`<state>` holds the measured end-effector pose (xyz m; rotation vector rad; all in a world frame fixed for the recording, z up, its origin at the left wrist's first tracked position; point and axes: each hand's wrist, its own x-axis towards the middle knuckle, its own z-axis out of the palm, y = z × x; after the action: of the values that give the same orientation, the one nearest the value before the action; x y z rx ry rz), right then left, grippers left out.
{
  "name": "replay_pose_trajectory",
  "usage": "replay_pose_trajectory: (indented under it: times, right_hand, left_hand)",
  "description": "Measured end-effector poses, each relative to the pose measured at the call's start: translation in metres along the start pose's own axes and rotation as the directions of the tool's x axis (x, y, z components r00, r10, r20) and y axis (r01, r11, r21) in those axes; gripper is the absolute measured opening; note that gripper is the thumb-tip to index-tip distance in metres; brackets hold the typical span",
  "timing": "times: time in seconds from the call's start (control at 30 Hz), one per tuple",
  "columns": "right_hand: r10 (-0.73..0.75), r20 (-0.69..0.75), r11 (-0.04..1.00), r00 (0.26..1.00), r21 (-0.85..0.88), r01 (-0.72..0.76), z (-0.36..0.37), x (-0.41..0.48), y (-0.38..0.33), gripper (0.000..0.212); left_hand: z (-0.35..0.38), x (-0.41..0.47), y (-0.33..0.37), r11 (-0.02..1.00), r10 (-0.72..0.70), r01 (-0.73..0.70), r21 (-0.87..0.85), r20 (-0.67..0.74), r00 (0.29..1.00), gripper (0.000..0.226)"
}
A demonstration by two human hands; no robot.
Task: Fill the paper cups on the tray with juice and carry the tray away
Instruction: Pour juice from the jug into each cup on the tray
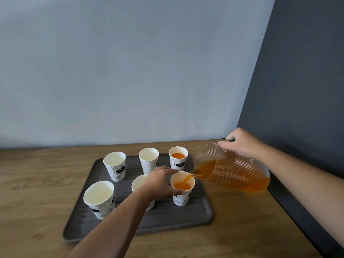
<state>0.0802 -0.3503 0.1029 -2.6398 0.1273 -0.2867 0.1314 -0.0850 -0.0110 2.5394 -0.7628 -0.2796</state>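
a person's left hand (160, 182) steadies the front right paper cup (182, 194) on a dark ribbed tray (167, 218) at lower centre of the frame, with thumb and fingers (172, 170) curled round the cup just under its rim. the right hand (242, 143), right of centre, has its fingers clamped on the handle of a clear ribbed pitcher (236, 175), which is tilted spout-down to the left. a thin stream of orange juice (187, 178) falls from the spout into that cup, which is partly filled. the back right cup (178, 161) also holds juice. the back middle cup (149, 161), back left cup (114, 166) and front left cup (99, 199) stand upright and show only white insides. the front middle cup (137, 183) is partly hidden behind the left wrist. the six cups stand apart in two rows of three. the front right cup stands near the tray's right edge, and the pitcher hangs over that edge and the narrow strip of wooden worktop (37, 183) between the tray and the dark wall (297, 90) at right. the worktop's right edge runs diagonally along that wall toward the lower right corner. a wide stretch of wood shows left of the tray and a band in front of it. behind, a thin strip separates the tray from the pale blue-grey wall (130, 71).
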Motion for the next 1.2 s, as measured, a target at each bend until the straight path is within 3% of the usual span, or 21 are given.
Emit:
replay_pose_trajectory:
  times: [0.73, 1.0, 1.2]
  right_hand:
    - [0.016, 0.006, 1.0, 1.0, 0.022, -0.016, 0.003, 0.0, -0.004, 0.053]
    - [0.119, -0.045, 0.978, 0.992, 0.177, -0.11, 0.015, -0.007, 0.006, 0.046]
    - [0.154, -0.079, 0.95, 0.985, 0.285, -0.126, 0.004, -0.005, 0.0, 0.041]
  left_hand:
    - [0.001, 0.0, 0.0, 1.0, -0.007, 0.007, -0.001, -0.003, 1.0, 0.085]
    - [-0.002, -0.005, 0.0, 1.0, -0.009, 0.009, 0.009, -0.013, 1.0, 0.088]
    - [-0.018, -0.018, -0.008, 0.997, -0.041, 0.047, 0.058, -0.103, 0.994, 0.1]
